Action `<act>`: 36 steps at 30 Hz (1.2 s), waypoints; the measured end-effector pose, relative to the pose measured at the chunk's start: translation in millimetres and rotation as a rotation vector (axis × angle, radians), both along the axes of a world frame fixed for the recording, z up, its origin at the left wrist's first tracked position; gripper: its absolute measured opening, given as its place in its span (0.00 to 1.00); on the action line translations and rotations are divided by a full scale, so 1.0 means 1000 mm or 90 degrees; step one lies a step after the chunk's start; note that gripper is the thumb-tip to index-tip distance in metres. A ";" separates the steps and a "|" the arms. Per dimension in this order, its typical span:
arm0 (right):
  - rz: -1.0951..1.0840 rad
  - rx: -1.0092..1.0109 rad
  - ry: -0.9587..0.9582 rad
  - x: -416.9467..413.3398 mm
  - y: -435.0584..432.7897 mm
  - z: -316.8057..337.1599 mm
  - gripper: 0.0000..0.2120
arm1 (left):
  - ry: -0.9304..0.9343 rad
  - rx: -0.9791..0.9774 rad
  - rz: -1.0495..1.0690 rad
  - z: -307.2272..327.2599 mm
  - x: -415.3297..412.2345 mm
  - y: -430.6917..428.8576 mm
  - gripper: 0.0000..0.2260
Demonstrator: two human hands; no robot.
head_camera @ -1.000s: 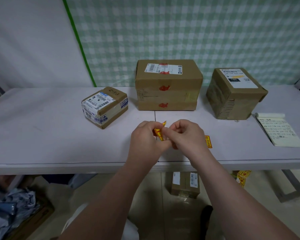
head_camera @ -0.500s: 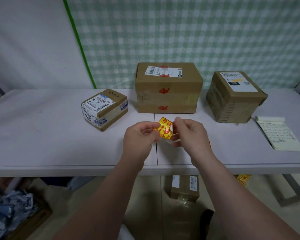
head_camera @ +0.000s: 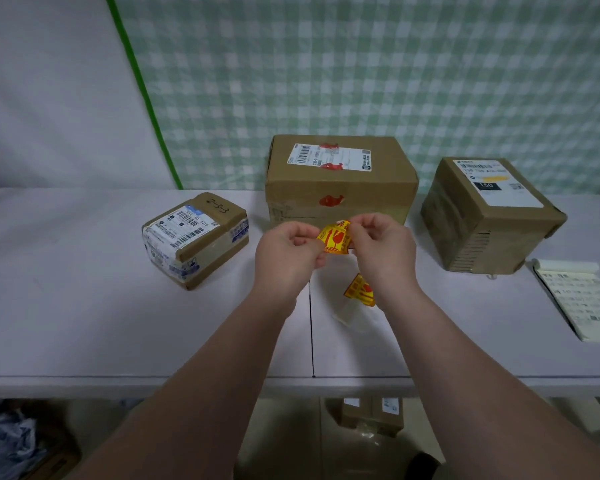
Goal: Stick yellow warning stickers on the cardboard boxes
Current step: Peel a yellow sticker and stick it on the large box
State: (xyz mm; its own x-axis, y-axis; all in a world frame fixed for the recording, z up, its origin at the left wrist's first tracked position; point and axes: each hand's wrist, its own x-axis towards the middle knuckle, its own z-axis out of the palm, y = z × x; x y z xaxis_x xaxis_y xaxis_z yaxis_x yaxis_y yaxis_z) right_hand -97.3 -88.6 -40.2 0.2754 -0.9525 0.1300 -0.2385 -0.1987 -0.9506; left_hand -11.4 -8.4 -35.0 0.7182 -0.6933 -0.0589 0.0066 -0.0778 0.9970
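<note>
A yellow warning sticker [head_camera: 335, 238] with red print is held in the air between my hands, just in front of the big middle cardboard box [head_camera: 340, 188]. My left hand [head_camera: 288, 254] pinches its left edge and my right hand [head_camera: 381, 251] pinches its right edge. A small taped box [head_camera: 194, 237] lies to the left and a cube-shaped box [head_camera: 489, 216] stands to the right. A second yellow sticker [head_camera: 359, 291] lies on the white table [head_camera: 84, 306], partly hidden under my right wrist, beside a pale backing sheet [head_camera: 352, 315].
An open notepad [head_camera: 582, 296] with handwriting lies at the table's right edge. Under the table sit a small cardboard box [head_camera: 371, 415] and crumpled blue plastic [head_camera: 7, 441] at the lower left. A checked green curtain hangs behind the boxes.
Both hands rose and moved forward with the sticker toward the middle box. The sticker, crumpled a second ago, is now spread between my fingers. A backing sheet lies on the table.
</note>
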 end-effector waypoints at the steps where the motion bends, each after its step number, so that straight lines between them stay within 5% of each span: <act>1: 0.000 -0.010 -0.003 0.004 -0.006 -0.002 0.06 | 0.000 0.005 0.000 -0.002 0.003 -0.007 0.06; 14: -0.070 -0.052 -0.136 0.028 -0.040 -0.019 0.11 | -0.132 0.008 0.064 -0.031 0.025 -0.060 0.09; 22: -0.073 -0.128 -0.123 0.029 -0.040 -0.019 0.10 | -0.259 -0.023 0.108 -0.039 0.019 -0.058 0.12; 36: -0.109 -0.130 -0.098 0.037 -0.044 -0.021 0.09 | -0.281 -0.034 0.141 -0.038 0.027 -0.065 0.11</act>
